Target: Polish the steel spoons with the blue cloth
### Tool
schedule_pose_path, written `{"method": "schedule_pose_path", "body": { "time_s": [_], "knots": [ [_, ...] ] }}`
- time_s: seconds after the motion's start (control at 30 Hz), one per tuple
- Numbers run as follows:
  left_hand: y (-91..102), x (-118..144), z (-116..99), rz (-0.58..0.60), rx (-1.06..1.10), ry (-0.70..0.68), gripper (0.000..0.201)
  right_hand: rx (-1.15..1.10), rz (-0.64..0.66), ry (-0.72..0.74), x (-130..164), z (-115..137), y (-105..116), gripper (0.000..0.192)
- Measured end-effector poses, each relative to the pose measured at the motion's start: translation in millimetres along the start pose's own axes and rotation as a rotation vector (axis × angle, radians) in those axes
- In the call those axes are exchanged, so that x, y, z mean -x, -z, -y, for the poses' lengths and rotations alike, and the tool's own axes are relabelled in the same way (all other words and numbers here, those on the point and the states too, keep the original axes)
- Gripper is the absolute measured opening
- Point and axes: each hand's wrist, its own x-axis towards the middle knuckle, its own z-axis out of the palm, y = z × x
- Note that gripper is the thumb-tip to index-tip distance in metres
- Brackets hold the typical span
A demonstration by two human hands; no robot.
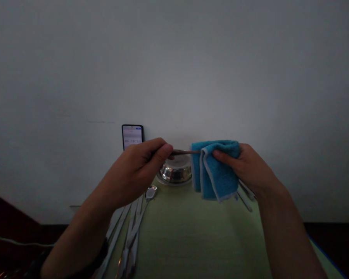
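My left hand [139,166] pinches the handle end of a thin metal utensil [182,152] held level above the table. Its other end is buried in a folded blue cloth [215,172], so I cannot tell what kind of utensil it is. My right hand [250,166] grips that cloth around the utensil. Both hands hover over the pale green table [186,232], just in front of a shiny metal bowl [176,172].
Several spoons and other cutlery [133,228] lie in a row on the left of the table under my left forearm. More cutlery [246,195] lies at the right behind the cloth. A phone [132,136] with a lit screen leans against the wall.
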Motion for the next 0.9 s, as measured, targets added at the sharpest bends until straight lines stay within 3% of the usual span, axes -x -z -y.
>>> {"method": "schedule_pose_path", "body": {
  "time_s": [0.13, 0.3, 0.47, 0.67, 0.9],
  "knots": [
    [-3.0, 0.7, -2.6, 0.125, 0.071, 0.003, 0.03, 0.152, -0.025, 0.079, 0.7, 6.6, -0.9, 0.032],
    [-5.9, 2.6, -7.2, 0.107, 0.161, 0.018, 0.033, 0.197, 0.136, 0.137, 4.5, 19.0, -4.7, 0.028],
    [-7.8, 3.9, -6.6, 0.09, 0.18, 0.029, 0.032, 0.229, 0.129, 0.17, 7.4, 24.1, -6.6, 0.025],
    [-7.6, 2.3, -10.1, 0.183, 0.08, -0.077, 0.03, 0.324, 0.111, 0.184, 9.2, 25.9, -0.4, 0.029],
    [-15.8, 1.7, -15.1, 0.257, -0.097, -0.203, 0.029, 0.439, 0.317, 0.316, 14.0, 37.1, -14.5, 0.017]
  ]
}}
